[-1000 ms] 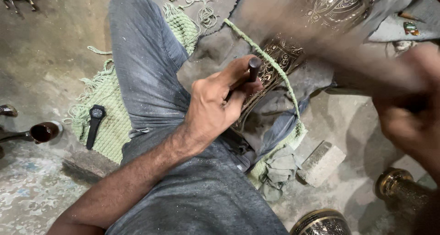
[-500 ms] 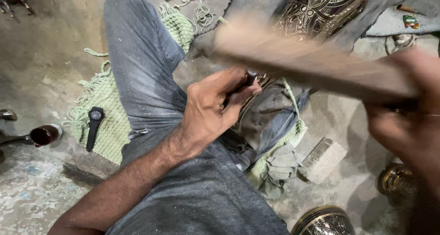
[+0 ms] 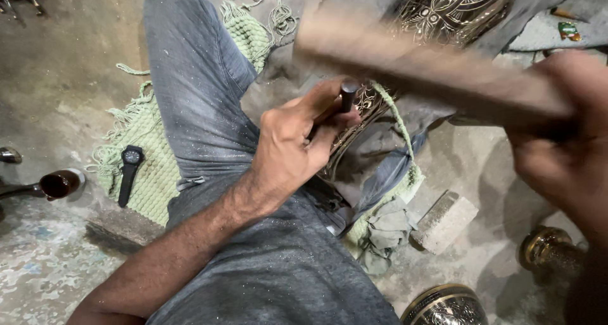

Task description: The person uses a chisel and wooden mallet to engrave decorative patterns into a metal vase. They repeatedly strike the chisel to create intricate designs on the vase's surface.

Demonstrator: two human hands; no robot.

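My left hand (image 3: 297,144) is closed around a dark metal chisel (image 3: 348,94), its tip set on an engraved brass piece (image 3: 370,103) that rests across my lap on grey cloth. My right hand (image 3: 563,141) grips a wooden mallet (image 3: 418,62), blurred with motion, its head just above the chisel's top. A larger engraved brass vessel (image 3: 459,8) lies beyond the chisel. My leg in grey jeans (image 3: 196,90) stretches out to the left.
A black wristwatch (image 3: 130,170) lies on a green woven mat (image 3: 155,154). A small dark cup (image 3: 57,184) stands at the left. A stone block (image 3: 443,220), a brass base (image 3: 548,249) and another engraved brass piece (image 3: 443,306) sit on the concrete floor at the right.
The mallet has swung from the upper right down and left toward the chisel's top. My left hand keeps the chisel on the brass piece, shifted only slightly.
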